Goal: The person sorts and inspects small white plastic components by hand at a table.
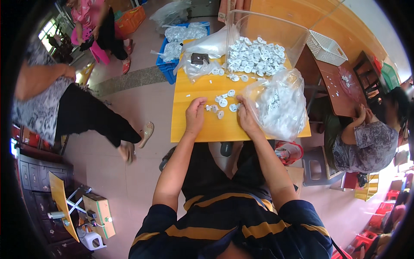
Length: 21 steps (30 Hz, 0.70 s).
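One yellow table (181,123) stands on a pinkish floor (108,159). The left hand (196,115) and right hand (247,115) have curled fingers; whether either grips anything, I cannot tell. At least four white discs (223,102) lie between them. One clear bag (282,124) beside the right hand hides some table; beyond stand one clear box (263,26), one blue crate (166,67).

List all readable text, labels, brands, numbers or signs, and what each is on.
None readable.
Cardboard box, lower left: green mark, too small to read.
Black footwear below the yellow tabletop: pale marking, too small to read.
White plastic discs: too small to tell if marked.
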Tool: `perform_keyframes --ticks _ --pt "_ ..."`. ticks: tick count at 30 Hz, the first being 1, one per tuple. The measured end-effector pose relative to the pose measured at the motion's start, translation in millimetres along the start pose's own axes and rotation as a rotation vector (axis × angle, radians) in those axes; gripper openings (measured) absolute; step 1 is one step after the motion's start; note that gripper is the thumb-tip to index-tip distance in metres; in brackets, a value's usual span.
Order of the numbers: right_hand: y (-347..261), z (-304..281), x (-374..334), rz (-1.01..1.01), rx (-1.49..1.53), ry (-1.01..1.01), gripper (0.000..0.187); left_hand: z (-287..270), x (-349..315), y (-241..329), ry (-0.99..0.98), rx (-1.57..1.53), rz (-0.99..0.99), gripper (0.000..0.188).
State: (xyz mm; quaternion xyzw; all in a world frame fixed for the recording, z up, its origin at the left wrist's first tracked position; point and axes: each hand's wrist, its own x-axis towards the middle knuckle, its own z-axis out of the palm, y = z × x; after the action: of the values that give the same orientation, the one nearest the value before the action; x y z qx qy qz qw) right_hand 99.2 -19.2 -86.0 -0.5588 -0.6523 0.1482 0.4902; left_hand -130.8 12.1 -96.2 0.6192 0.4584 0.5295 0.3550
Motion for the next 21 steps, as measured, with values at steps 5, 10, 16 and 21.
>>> perform_keyframes --ticks 5,10,16,21 --pt "6.0 -0.4 -0.4 -0.008 -0.002 -0.016 0.031 1.3 0.2 -0.1 0.004 -0.008 0.012 0.025" --pt "13.1 0.7 -1.3 -0.018 0.007 -0.031 0.032 1.7 0.2 0.5 0.003 -0.004 -0.001 0.025" --pt "27.4 5.4 -1.7 0.07 0.224 -0.025 0.034 2.3 0.6 3.6 0.006 0.008 -0.022 0.023" --pt "31.3 7.8 -1.2 0.169 0.371 -0.022 0.035 1.2 -0.4 4.3 0.013 -0.005 -0.029 0.023"
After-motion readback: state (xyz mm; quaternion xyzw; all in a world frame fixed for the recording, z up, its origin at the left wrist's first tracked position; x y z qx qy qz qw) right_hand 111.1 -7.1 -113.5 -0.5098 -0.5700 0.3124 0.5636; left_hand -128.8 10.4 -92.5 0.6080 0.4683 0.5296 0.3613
